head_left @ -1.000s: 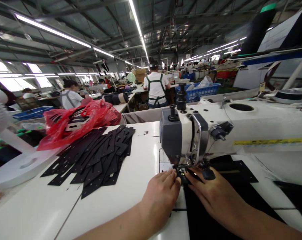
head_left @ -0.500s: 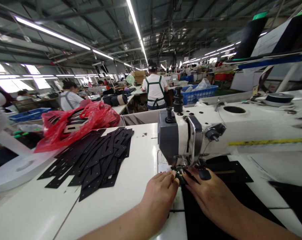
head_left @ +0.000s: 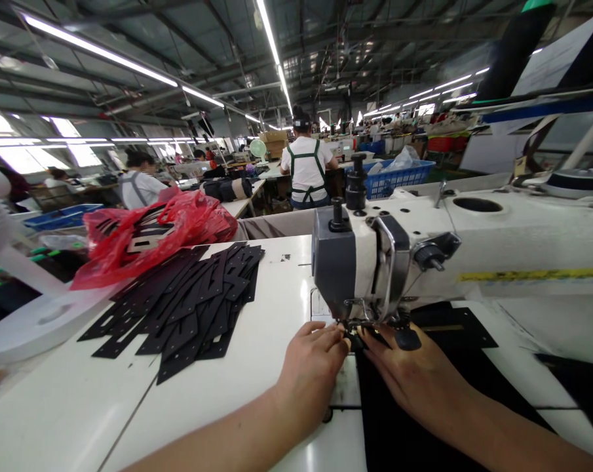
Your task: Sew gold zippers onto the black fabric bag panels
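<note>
A sewing machine (head_left: 360,262) stands on the white table, its needle area low over the plate. My left hand (head_left: 313,367) is closed at the left of the presser foot, fingertips pinched at the edge of black fabric (head_left: 394,419). On the other side of the foot, my right hand (head_left: 414,373) lies on that fabric with its fingers stretched forward, partly behind the machine's parts. The fabric runs from under the needle area down toward me. A black piece with a slot (head_left: 478,328) lies beyond my right hand.
Black slotted strips (head_left: 192,305) are heaped on the table's left side, beside a red plastic bag (head_left: 178,226). A white fan (head_left: 25,301) stands far left. A person (head_left: 308,167) in a green-strapped apron and a blue basket (head_left: 399,178) are beyond the table.
The view has shifted slightly, so the machine appears a little farther right. My left index finger is raised and bent a bit more; both hands remain beside the needle area.
</note>
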The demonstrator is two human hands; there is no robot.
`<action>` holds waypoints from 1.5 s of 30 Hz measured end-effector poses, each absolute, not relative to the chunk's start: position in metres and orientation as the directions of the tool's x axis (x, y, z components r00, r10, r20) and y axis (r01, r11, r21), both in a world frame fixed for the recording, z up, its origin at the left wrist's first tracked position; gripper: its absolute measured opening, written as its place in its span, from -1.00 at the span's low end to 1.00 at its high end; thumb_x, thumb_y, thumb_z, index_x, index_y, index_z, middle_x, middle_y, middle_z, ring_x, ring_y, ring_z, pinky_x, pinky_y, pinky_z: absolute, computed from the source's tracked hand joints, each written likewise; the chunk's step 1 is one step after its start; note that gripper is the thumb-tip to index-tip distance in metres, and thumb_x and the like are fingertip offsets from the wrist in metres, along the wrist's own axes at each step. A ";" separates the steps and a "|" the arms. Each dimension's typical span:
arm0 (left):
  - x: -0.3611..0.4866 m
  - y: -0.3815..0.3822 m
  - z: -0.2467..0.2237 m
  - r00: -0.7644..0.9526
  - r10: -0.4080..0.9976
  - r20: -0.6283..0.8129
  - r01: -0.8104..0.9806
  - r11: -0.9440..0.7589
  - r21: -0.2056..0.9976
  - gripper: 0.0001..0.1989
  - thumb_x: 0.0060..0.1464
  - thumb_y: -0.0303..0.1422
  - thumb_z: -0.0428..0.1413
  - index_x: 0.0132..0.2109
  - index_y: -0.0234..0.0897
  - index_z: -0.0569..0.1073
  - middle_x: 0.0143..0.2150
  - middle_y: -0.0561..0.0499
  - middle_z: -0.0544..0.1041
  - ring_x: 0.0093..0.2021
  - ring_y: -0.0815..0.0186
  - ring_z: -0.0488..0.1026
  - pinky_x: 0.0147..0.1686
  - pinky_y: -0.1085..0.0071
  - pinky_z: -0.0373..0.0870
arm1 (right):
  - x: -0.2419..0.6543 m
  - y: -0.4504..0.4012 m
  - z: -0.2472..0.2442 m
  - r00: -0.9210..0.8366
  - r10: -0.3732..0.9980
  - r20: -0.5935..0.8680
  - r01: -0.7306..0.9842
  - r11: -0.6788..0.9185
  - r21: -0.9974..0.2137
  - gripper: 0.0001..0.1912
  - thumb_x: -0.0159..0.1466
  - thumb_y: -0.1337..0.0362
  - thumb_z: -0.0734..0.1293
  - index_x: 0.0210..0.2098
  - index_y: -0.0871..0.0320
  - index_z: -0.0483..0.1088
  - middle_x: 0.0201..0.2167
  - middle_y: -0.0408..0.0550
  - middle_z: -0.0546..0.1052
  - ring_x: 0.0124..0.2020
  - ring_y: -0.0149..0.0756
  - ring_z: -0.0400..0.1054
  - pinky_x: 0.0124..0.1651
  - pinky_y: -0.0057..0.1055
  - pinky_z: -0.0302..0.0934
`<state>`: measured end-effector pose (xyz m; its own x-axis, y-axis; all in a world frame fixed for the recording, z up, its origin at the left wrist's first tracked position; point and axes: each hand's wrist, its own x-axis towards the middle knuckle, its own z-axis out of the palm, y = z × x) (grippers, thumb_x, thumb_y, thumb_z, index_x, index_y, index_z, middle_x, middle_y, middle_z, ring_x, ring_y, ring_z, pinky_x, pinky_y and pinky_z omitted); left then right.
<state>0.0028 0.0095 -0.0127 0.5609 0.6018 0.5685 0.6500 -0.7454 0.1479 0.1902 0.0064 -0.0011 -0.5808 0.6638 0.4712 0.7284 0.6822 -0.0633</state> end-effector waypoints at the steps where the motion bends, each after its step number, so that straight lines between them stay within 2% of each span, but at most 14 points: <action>1: 0.003 0.011 -0.012 0.563 0.600 0.569 0.642 -0.750 0.156 -0.85 0.22 -0.48 -0.01 -0.22 -0.32 0.47 -0.17 -0.08 0.55 -0.16 0.20 0.50 -0.12 0.23 0.40 | 0.190 0.007 -0.001 -0.579 0.666 0.472 0.728 0.682 -0.069 -0.68 0.26 0.47 0.12 -0.11 0.16 0.41 -0.18 0.06 0.49 -0.17 -0.18 0.36 -0.11 -0.22 0.24; 8: 0.000 0.016 -0.010 0.574 0.594 0.563 0.617 -0.766 0.179 -0.91 0.15 -0.53 0.08 -0.24 -0.31 0.46 -0.18 -0.02 0.56 -0.16 0.28 0.49 -0.10 0.30 0.32 | 0.190 0.008 -0.002 -0.581 0.679 0.449 0.742 0.668 -0.049 -0.65 0.23 0.50 0.14 -0.07 0.16 0.39 -0.18 0.04 0.49 -0.17 -0.17 0.35 -0.11 -0.21 0.22; 14: 0.000 0.019 -0.011 0.578 0.610 0.542 0.632 -0.755 0.176 -0.89 0.12 -0.56 0.09 -0.27 -0.29 0.46 -0.22 0.03 0.56 -0.17 0.33 0.49 -0.09 0.32 0.32 | 0.191 0.010 0.000 -0.555 0.665 0.500 0.753 0.657 -0.037 -0.71 0.24 0.46 0.14 -0.18 0.16 0.43 -0.24 0.03 0.51 -0.25 -0.19 0.37 -0.17 -0.25 0.23; 20: 0.001 0.021 -0.014 0.572 0.589 0.571 0.630 -0.761 0.154 -0.90 0.12 -0.56 0.09 -0.27 -0.31 0.45 -0.19 0.00 0.56 -0.18 0.33 0.50 -0.09 0.33 0.34 | 0.191 0.011 -0.002 -0.546 0.649 0.529 0.733 0.677 -0.074 -0.71 0.24 0.47 0.14 -0.18 0.13 0.43 -0.24 -0.03 0.52 -0.24 -0.21 0.38 -0.15 -0.25 0.23; 30: 0.003 0.022 -0.016 0.550 0.592 0.589 0.636 -0.754 0.164 -0.88 0.14 -0.58 0.05 -0.29 -0.31 0.43 -0.24 -0.01 0.56 -0.24 0.34 0.50 -0.12 0.34 0.35 | 0.189 0.013 -0.006 -0.518 0.614 0.595 0.754 0.656 -0.021 -0.71 0.20 0.48 0.16 -0.20 0.14 0.44 -0.27 -0.02 0.53 -0.25 -0.17 0.37 -0.15 -0.22 0.24; 38: 0.002 0.019 -0.016 0.585 0.579 0.568 0.634 -0.763 0.125 -0.91 0.13 -0.55 0.08 -0.26 -0.30 0.43 -0.18 -0.03 0.55 -0.15 0.33 0.49 -0.08 0.34 0.36 | 0.193 0.008 -0.009 -0.499 0.609 0.617 0.745 0.665 -0.054 -0.70 0.23 0.45 0.12 -0.18 0.14 0.42 -0.22 0.01 0.52 -0.22 -0.19 0.39 -0.15 -0.24 0.27; 42: 0.003 0.019 -0.017 0.573 0.582 0.577 0.621 -0.768 0.158 -0.93 0.14 -0.53 0.08 -0.27 -0.31 0.43 -0.21 -0.03 0.55 -0.16 0.30 0.49 -0.09 0.32 0.36 | 0.193 0.008 -0.014 -0.479 0.604 0.637 0.756 0.652 -0.050 -0.74 0.25 0.42 0.13 -0.17 0.14 0.40 -0.22 0.02 0.51 -0.20 -0.17 0.40 -0.13 -0.21 0.28; 45: 0.003 0.019 -0.017 0.529 0.614 0.586 0.617 -0.752 0.232 -0.90 0.14 -0.54 0.07 -0.28 -0.30 0.46 -0.21 -0.03 0.55 -0.20 0.27 0.50 -0.12 0.28 0.38 | 0.192 0.012 -0.021 -0.481 0.606 0.633 0.776 0.630 -0.013 -0.76 0.27 0.34 0.15 -0.10 0.18 0.34 -0.20 0.06 0.51 -0.17 -0.11 0.39 -0.12 -0.10 0.27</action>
<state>0.0033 0.0188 -0.0172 0.5286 0.6140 0.5861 0.6165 -0.7523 0.2321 0.1921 0.0123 -0.0207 -0.4814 0.6058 0.6334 0.7764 0.6301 -0.0126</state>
